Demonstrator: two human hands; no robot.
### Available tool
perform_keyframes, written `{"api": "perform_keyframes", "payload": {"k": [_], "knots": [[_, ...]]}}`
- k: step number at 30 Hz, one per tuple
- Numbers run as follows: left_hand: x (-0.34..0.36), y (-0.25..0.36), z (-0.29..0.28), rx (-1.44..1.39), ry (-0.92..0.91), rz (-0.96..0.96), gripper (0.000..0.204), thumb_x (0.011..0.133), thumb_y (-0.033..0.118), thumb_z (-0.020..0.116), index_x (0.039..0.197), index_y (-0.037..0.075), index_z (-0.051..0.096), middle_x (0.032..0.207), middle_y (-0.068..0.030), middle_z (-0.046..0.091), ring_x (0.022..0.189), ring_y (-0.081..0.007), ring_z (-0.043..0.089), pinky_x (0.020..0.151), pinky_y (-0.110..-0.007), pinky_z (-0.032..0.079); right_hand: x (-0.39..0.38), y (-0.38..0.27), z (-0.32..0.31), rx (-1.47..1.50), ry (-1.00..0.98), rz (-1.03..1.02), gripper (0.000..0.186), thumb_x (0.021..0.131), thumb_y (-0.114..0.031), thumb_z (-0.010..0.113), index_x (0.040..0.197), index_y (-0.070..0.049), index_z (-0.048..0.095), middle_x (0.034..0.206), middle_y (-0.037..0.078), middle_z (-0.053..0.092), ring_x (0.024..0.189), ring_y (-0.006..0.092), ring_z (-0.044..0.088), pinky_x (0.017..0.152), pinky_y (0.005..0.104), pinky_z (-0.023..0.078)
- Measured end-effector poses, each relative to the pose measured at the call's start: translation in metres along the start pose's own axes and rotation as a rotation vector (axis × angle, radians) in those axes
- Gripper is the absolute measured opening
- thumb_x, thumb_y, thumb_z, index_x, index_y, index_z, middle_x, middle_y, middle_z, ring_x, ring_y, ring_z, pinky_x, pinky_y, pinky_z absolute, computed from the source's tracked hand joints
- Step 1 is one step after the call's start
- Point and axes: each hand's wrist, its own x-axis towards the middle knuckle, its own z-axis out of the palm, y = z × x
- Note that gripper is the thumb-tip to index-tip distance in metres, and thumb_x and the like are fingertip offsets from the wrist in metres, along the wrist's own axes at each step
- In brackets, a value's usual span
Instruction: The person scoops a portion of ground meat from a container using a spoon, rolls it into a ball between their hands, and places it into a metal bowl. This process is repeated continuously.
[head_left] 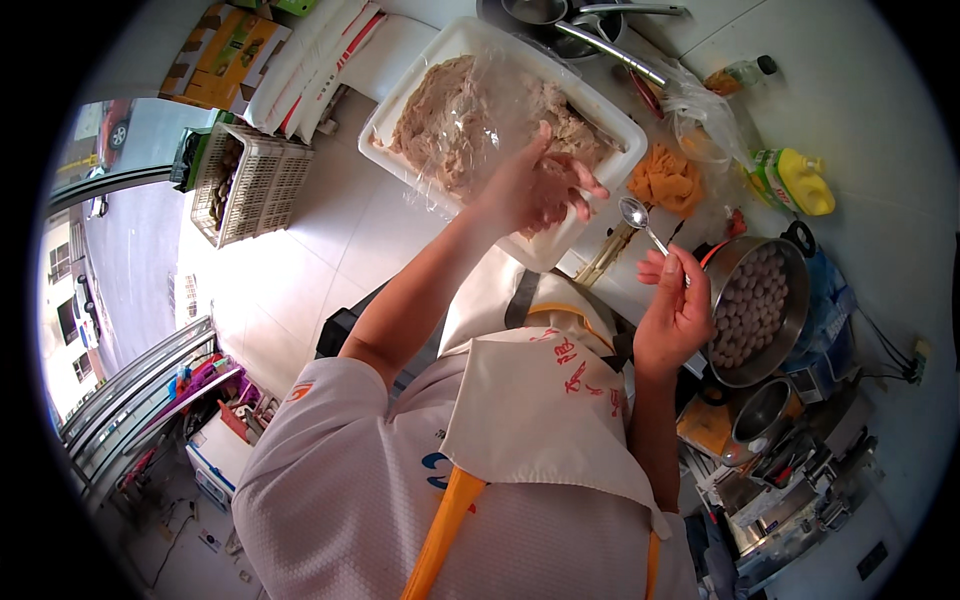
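Note:
In my right hand [676, 310] is a metal spoon [634, 212], pinched by its handle, with the bowl pointing up and left toward my other hand. My left hand [548, 188] is held over the near edge of a white plastic tub [620, 125]; its fingers are apart and loosely bent, and I see nothing in them. Pale minced meat paste [440, 115] fills much of the tub, partly covered by clear plastic film [478, 130]. Right beside my right hand stands a steel pot [735, 375] holding many round meatballs [752, 305].
An orange cloth [668, 180] lies between tub and pot. Beyond it are a clear plastic bag [700, 115], a yellow bottle [800, 182] and dark pans [535, 10]. A slatted crate [265, 185] stands on the floor at left. An empty steel bowl [762, 410] sits behind the pot.

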Motion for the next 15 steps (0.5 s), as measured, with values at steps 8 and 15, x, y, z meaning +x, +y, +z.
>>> {"api": "perform_keyframes", "payload": {"k": [8, 15], "knots": [[0.009, -0.012, -0.039, 0.153, 0.208, 0.081, 0.038, 0.103, 0.048, 0.069, 0.097, 0.010, 0.068, 0.068, 0.0017, 0.055, 0.052, -0.0089, 0.049, 0.045, -0.030, 0.033, -0.004, 0.006, -0.010, -0.004, -0.002, 0.033, 0.018, 0.107, 0.000, 0.060, 0.122, 0.006, 0.067, 0.099, 0.016, 0.076, 0.079, 0.0154, 0.071, 0.074, 0.0295, 0.060], [0.001, -0.020, 0.003, 0.564, 0.572, 0.278, 0.034, 0.095, 0.028, 0.082, 0.072, 0.010, 0.063, 0.059, 0.0044, 0.048, 0.046, -0.0070, 0.039, 0.043, -0.029, 0.027, -0.007, 0.006, -0.011, 0.007, -0.002, 0.045, 0.018, 0.107, -0.001, 0.061, 0.122, 0.007, 0.067, 0.098, 0.016, 0.076, 0.079, 0.0154, 0.071, 0.074, 0.0290, 0.060]]}}
